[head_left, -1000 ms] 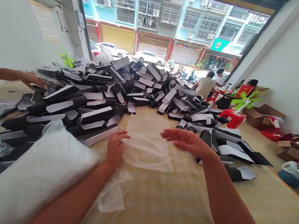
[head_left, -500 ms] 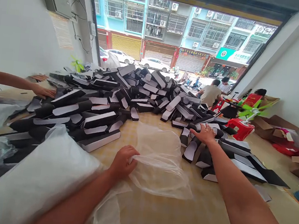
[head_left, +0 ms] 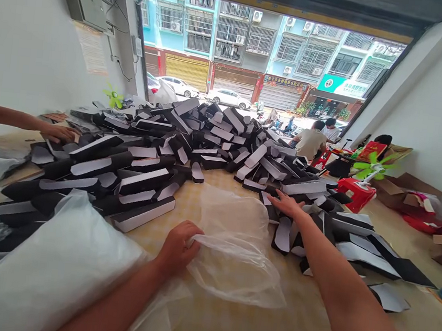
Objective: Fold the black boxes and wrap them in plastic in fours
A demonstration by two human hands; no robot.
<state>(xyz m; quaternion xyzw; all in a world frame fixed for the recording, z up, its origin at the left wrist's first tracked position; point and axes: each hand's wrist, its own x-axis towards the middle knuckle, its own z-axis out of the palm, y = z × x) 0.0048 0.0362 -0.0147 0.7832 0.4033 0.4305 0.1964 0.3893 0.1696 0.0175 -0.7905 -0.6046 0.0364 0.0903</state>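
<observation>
A loose heap of black-and-white cartons (head_left: pixel 192 136) fills the middle of the frame from the left edge to the right, sloping down toward the viewer. The pieces lie every which way, so pulling one from the near edge could send its neighbours sliding across the yellow checked table (head_left: pixel 267 323) or off its right side. A thin, clear plastic bag (head_left: pixel 237 241) lies crumpled at lower centre. It looks limp and slippery, so its mouth could collapse or slip out of a one-handed hold. The left hand (head_left: pixel 177 245), at lower centre, is closed around the bag's near left edge, bunching the film. The right hand (head_left: pixel 288 204), just right of centre, lies open with its fingers spread on cartons at the heap's near edge, touching them but not visibly gripping any. The bag sits between the two hands, its far right edge just beside the right wrist. Another person's hand (head_left: pixel 56 131) rests on the heap at the left edge.
</observation>
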